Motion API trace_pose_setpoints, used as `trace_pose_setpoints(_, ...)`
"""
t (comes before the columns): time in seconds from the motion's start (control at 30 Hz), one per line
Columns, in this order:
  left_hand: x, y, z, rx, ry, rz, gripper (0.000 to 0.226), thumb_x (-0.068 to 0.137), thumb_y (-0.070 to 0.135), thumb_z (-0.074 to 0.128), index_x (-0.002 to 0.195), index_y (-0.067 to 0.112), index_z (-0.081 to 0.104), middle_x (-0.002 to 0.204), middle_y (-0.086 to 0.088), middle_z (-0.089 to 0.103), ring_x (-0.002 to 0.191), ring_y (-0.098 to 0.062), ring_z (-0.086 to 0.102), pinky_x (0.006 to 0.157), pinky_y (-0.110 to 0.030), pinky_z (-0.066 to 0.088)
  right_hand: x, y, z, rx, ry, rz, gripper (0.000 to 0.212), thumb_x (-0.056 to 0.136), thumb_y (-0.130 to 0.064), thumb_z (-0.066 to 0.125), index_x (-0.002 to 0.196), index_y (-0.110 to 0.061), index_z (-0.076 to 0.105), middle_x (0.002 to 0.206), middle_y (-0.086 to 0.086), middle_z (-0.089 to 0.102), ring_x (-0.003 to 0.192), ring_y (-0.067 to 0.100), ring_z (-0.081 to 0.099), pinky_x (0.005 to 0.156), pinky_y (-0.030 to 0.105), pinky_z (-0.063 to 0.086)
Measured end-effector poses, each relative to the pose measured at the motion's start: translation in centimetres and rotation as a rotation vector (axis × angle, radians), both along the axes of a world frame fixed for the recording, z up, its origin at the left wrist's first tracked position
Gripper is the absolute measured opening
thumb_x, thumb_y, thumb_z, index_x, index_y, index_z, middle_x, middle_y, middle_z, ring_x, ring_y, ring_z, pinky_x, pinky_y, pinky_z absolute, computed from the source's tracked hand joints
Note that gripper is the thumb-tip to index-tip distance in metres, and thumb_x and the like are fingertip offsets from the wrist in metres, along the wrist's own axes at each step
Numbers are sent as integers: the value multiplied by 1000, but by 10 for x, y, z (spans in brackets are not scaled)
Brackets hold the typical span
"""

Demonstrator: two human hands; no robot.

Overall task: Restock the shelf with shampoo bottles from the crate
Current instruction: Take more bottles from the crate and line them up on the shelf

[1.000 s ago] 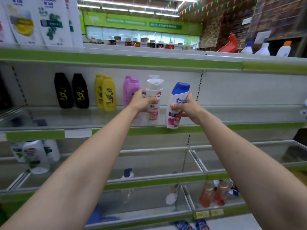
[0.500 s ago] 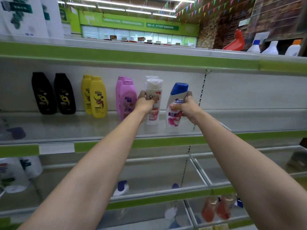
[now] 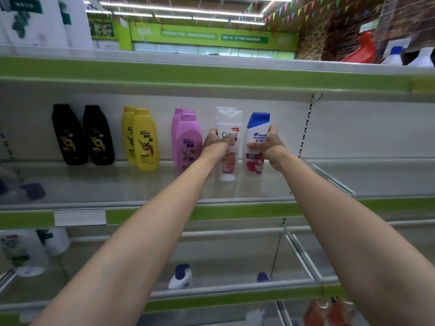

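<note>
Standing now on the shelf point(image 3: 141, 184): white bottle point(image 3: 227, 147) and blue-capped bottle point(image 3: 255, 143), lowered from mid-air; left hand point(image 3: 215, 143) and right hand point(image 3: 267, 147) fingers clamped on each; release pending.

Shelf point(image 3: 141, 184) count: black bottles point(image 3: 68, 135), 2. Yellow bottles point(image 3: 144, 140), 2. Pink bottles point(image 3: 188, 142), 2, possibly a third behind. White Clear bottles point(image 3: 229, 128), 2. Blue-capped bottle point(image 3: 257, 128), 1. Hands: left point(image 3: 215, 145), right point(image 3: 270, 147), 2.
</note>
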State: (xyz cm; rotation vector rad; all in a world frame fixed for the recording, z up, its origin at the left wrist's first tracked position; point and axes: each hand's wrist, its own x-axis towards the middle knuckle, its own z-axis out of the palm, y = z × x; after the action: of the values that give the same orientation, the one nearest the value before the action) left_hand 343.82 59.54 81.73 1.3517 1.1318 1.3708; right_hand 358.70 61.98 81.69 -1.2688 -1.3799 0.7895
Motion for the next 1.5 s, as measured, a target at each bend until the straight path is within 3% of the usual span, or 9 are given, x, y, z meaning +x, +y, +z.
trace_pose_setpoints(0.17,4,0,-5,-13,63,106,35,80,17,70,105,15,45,107,-6,64,99,-26,65,88,-45,55,-1,19,-4,14,31,-9,43,83,1,65,106,-12,31,82,0,51,91,24,54,90,43,48)
trace_pose_setpoints(0.3,6,0,-9,4,167,176,37,80,17,69,109,13,45,107,-4,62,98,-22,63,86,-40,56,-1,29,-8,25,26,-7,38,85,-3,64,106,-14,34,91,5,56,94,29,57,97,52,47)
trace_pose_setpoints(0.57,7,-4,-14,-26,304,203,50,73,20,70,113,10,43,117,-8,60,103,-28,62,89,-43,54,-6,31,-15,60,59,-18,35,90,-7,58,112,-16,32,101,7,55,94,27,57,95,47,49)
trace_pose_setpoints(0.77,3,-7,-18,-82,405,208,51,77,20,67,118,10,39,124,-12,54,106,-32,61,89,-43,54,-3,25,-16,-24,18,-70,64,88,-9,62,141,-15,26,121,12,58,107,30,59,98,48,48)
trace_pose_setpoints(0.87,3,-13,-14,-114,442,208,52,78,21,67,121,9,40,124,-12,56,108,-31,61,91,-42,54,-3,13,-17,-97,2,-94,66,85,-9,67,138,-8,28,122,15,58,103,28,59,95,45,50)
trace_pose_setpoints(1.07,5,-40,-5,-118,443,167,48,80,19,67,123,4,53,120,-12,63,112,-29,59,98,-37,48,0,-18,-11,-171,-151,-149,76,81,-20,73,140,-8,25,137,13,45,123,30,48,106,44,41)
trace_pose_setpoints(1.3,12,-87,-4,-130,451,133,51,81,19,64,128,6,50,126,-10,59,120,-29,53,103,-40,44,5,-85,0,-189,-174,-113,67,86,-19,68,140,-6,31,136,15,46,121,28,50,96,40,50)
trace_pose_setpoints(1.4,19,-107,-7,-110,468,104,41,82,17,63,121,7,52,123,-11,58,116,-29,54,100,-39,47,11,-114,2,-197,-162,-98,59,87,-14,67,136,-4,36,129,15,48,119,26,51,88,33,50)
trace_pose_setpoints(1.5,28,-126,-10,-84,477,60,12,82,14,64,91,13,56,112,-12,62,109,-29,59,95,-40,50,20,-139,-3,-195,-237,-121,47,88,-13,66,128,-4,44,111,11,49,102,22,54,81,31,50)
